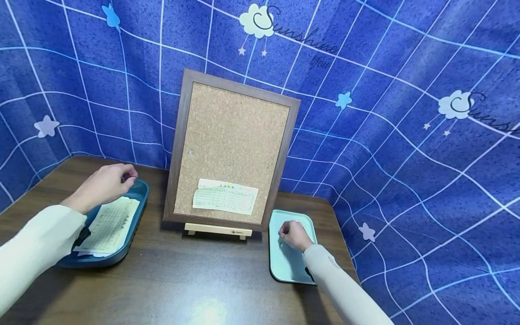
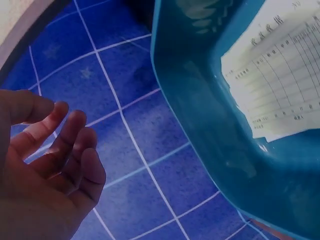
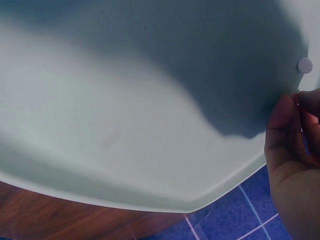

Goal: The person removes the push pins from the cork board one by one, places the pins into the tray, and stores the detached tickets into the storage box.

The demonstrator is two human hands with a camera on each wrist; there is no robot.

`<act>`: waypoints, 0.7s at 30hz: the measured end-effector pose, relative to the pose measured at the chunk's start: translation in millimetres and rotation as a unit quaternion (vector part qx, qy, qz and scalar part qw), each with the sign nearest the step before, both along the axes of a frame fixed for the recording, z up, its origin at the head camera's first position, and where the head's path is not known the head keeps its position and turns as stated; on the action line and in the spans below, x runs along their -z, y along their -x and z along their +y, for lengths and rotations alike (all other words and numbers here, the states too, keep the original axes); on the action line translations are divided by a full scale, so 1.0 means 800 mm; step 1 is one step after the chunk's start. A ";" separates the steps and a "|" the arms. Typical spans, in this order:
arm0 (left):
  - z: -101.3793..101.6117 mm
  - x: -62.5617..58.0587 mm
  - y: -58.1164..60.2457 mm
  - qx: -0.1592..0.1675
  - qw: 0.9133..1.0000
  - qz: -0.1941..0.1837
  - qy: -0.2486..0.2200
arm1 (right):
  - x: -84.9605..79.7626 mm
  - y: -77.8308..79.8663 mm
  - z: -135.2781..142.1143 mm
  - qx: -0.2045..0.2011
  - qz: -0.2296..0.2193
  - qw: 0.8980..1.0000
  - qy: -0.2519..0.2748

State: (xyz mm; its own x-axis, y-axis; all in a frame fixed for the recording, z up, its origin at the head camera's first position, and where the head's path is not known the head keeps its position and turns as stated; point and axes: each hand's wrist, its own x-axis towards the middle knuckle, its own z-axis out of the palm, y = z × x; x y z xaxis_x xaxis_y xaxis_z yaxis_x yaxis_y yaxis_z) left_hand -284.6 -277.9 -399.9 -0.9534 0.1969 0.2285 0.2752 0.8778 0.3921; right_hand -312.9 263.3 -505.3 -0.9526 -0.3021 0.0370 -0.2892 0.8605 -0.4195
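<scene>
My left hand [image 1: 106, 183] is over the far part of the dark blue tray [image 1: 134, 239], its fingers loosely bent with nothing between them. Printed form slips [image 1: 109, 225] lie in that tray; in the left wrist view they are off to the right of the hand. At the right, my right hand [image 1: 295, 235] is over the light turquoise tray [image 1: 280, 266]. Its thumb and forefinger pinch a tiny pin-like thing [image 3: 298, 92], mostly hidden by the fingertips. Close by in the right wrist view is a round, pale thumbtack head [image 3: 305, 65].
Between the trays stands a wood-framed cork board [image 1: 239, 135], leaning back on a small wooden stand [image 1: 217, 230]. A green-lined printed slip [image 1: 225, 197] is on its lower part. Behind the brown table [image 1: 183, 280] hangs a blue patterned curtain [image 1: 142, 90].
</scene>
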 end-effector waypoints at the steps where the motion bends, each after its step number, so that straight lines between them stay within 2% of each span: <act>1: 0.002 0.000 0.000 0.001 1.000 0.004 -0.001 | 0.000 0.000 0.000 0.001 0.000 1.000 -0.001; 7: 0.007 -0.002 -0.003 0.009 1.000 0.024 -0.005 | -0.001 -0.001 -0.001 -0.005 0.008 1.000 0.001; 14: 0.010 -0.002 -0.003 0.011 1.000 0.011 -0.007 | -0.010 0.001 0.000 -0.008 0.020 1.000 0.006; 21: 0.012 -0.002 -0.005 0.012 1.000 0.010 -0.009 | -0.026 -0.001 -0.002 -0.004 0.073 0.997 0.026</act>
